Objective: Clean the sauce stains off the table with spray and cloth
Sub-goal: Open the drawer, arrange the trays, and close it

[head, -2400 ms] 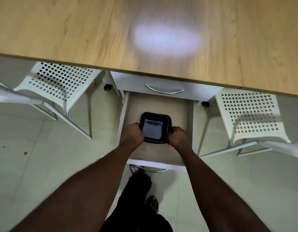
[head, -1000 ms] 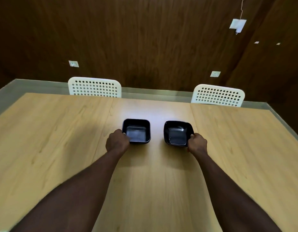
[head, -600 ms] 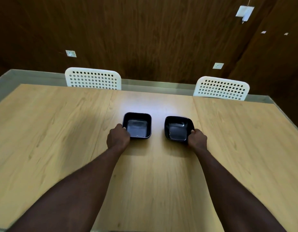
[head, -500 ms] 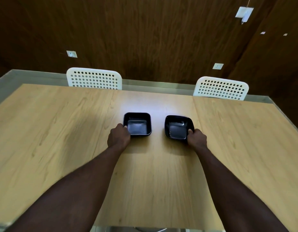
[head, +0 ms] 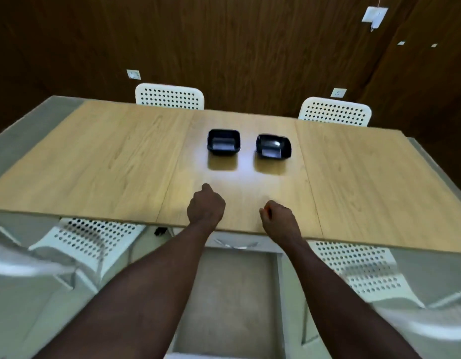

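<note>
As viewed from head height, looking forward and down: the dark wood-panel wall [head: 224, 47] fills the upper part of the view.

The table [head: 107, 164] has a pale wood top in three panels with two seams. It spans the view left to right, and its near edge runs under my wrists. Grey floor [head: 17, 130] shows at both ends.

There are four white perforated chairs. The far left chair [head: 169, 97] and far right chair [head: 335, 112] stand at the far edge, backs showing above the top. The near left chair [head: 94, 237] and near right chair [head: 353, 263] stand at the near edge, blurred.

The drawer [head: 232, 294] stands pulled out below the near edge, between the near chairs and between my forearms.

Two black square bowls sit upright on the middle panel, well beyond my hands. The left bowl [head: 223, 142] and right bowl [head: 273, 150] are side by side and apart. The right one is turned slightly. There is glare inside both, so I cannot tell the contents.

My left hand [head: 205, 209] is over the middle panel near the near edge, back up. Its fingers are curled into a fist with the thumb poking forward, gripping nothing.

My right hand [head: 278, 218] is beside it and apart from it. Its fingers are curled in, the thumb close to the forefinger, and I see nothing in it. I cannot tell whether either hand touches the top.

Two small white sockets are on the wall: the left socket [head: 133, 74] and the right socket [head: 338, 93].

A tiny reddish spot shows at my right fingertips. I cannot tell what it is.
</note>
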